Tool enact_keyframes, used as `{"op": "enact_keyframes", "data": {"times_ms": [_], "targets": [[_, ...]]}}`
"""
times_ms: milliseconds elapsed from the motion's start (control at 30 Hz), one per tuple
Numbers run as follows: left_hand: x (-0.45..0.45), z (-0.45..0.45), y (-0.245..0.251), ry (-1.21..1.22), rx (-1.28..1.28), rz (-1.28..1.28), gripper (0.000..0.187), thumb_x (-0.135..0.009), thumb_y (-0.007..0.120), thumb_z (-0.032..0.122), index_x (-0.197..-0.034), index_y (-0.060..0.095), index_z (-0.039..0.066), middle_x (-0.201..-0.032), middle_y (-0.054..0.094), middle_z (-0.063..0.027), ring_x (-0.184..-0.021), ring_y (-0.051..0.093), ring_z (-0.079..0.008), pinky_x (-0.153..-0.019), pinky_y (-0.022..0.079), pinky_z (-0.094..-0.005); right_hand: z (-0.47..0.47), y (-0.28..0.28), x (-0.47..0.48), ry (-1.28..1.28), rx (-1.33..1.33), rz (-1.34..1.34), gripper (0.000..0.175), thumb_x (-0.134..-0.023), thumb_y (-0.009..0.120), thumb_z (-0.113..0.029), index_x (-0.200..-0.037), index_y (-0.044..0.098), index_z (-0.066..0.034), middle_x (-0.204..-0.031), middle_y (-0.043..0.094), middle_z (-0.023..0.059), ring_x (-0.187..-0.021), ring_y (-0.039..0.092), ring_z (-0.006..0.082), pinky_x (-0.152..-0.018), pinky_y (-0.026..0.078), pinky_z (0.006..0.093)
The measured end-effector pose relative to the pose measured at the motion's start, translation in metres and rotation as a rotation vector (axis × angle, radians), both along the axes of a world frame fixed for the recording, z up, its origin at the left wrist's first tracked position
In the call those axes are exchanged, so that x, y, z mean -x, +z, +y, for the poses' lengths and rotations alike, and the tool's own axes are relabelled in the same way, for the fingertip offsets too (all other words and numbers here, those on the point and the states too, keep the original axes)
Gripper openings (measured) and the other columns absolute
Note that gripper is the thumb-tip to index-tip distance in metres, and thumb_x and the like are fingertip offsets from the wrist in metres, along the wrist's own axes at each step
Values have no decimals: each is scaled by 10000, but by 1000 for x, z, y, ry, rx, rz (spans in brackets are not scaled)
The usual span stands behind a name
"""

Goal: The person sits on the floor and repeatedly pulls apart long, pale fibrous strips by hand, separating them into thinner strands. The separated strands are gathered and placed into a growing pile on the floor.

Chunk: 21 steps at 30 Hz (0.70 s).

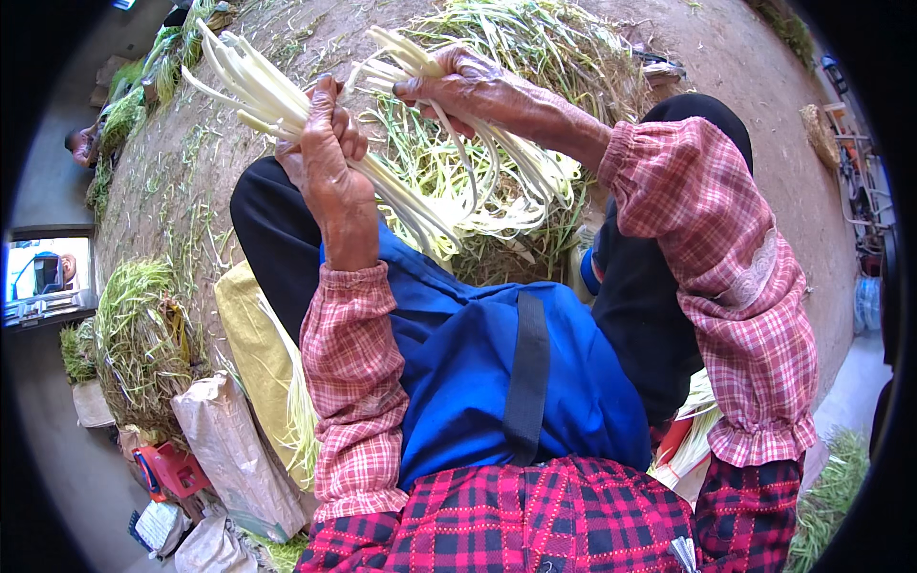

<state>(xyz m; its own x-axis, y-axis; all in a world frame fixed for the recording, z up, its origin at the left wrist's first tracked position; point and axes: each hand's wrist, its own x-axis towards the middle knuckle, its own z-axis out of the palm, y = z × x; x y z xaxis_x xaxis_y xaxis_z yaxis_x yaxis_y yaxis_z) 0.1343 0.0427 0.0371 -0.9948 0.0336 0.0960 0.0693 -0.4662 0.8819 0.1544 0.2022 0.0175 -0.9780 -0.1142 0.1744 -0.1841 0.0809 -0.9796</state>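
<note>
My left hand (pixel 326 143) is closed around a bundle of pale yellow stems (pixel 251 82), perhaps blanched chives or garlic leaves. Their thick ends fan out to the upper left, and the thinner lengths hang below my fist toward my lap. Just to the right, my right hand (pixel 462 82) grips a smaller bunch of the same stems (pixel 401 56). Its long ends droop in loops over a heap of yellow-green leaves (pixel 408 136) between my knees. A thin strand bridges the small gap between my two hands. A blue apron (pixel 458 336) covers my lap.
Beyond my hands lies a large pile of green and dried leaves (pixel 544 43) on the dirt floor (pixel 759 143). A yellow sack (pixel 251 344), a whitish sack (pixel 229 451), a red plastic stool (pixel 175 465) and a leaf heap (pixel 140 344) stand left. Another person (pixel 80 147) is at the far left.
</note>
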Motion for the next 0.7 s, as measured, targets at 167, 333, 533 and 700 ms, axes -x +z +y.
{"op": "enact_keyframes", "data": {"times_ms": [167, 333, 533, 700], "targets": [[-3, 4, -9, -93, -39, 99, 189, -846, 676, 148, -952, 607, 7, -562, 380, 69, -443, 297, -9, -402, 230, -176, 5, -9, 4, -50, -29, -20, 411, -859, 629, -407, -666, 590, -47, -478, 493, -1, -342, 436, 63, -326, 334, 222], [-9, 13, 0, -196, 26, 120, 235, -825, 702, 126, -1009, 600, 21, -542, 424, 53, -413, 345, -9, -368, 242, -173, 5, -10, 5, 7, -51, -7, 386, -871, 616, -361, -689, 607, -20, -438, 481, 21, -331, 447, 73, -321, 346, 227], [-7, 9, -7, -241, 99, 99, 174, -874, 640, 175, -867, 607, 4, -552, 449, 42, -431, 374, -14, -398, 286, -170, 2, -7, 3, 27, -50, -62, 373, -875, 612, -317, -650, 577, -21, -408, 463, 32, -317, 445, 87, -310, 341, 238], [-3, 6, -4, -263, 28, 62, 134, -893, 562, 132, -798, 507, 53, -558, 355, 46, -441, 345, -40, -401, 274, -190, 1, -15, 10, 38, -75, -28, 410, -874, 623, -378, -648, 585, -38, -464, 486, -3, -338, 435, 61, -320, 332, 215]]}}
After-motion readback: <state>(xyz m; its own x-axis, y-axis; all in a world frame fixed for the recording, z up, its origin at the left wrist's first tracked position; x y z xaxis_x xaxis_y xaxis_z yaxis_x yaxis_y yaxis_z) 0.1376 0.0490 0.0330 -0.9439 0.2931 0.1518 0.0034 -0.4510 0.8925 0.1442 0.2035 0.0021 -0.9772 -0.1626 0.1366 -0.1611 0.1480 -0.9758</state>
